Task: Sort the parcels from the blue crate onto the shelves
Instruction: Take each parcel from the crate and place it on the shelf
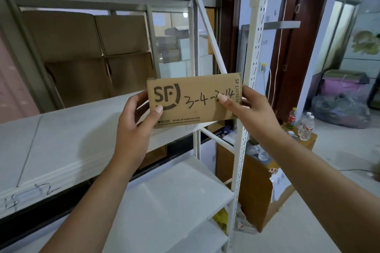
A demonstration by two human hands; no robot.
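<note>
White shelves (61, 139), both hands gripping parcel (197, 107)

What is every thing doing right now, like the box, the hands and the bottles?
Flat brown cardboard SF parcel: held up off the white metal shelf, printed face toward the camera.
Left hand: grips the parcel's left end.
Right hand: grips its right end, thumb over the handwritten numbers.
Large brown cardboard boxes: stacked, closed.
Clear plastic bottles: upright, capped.

Water btls (306, 128), plastic bag (340, 111), cardbd boxes (78, 47)
</note>
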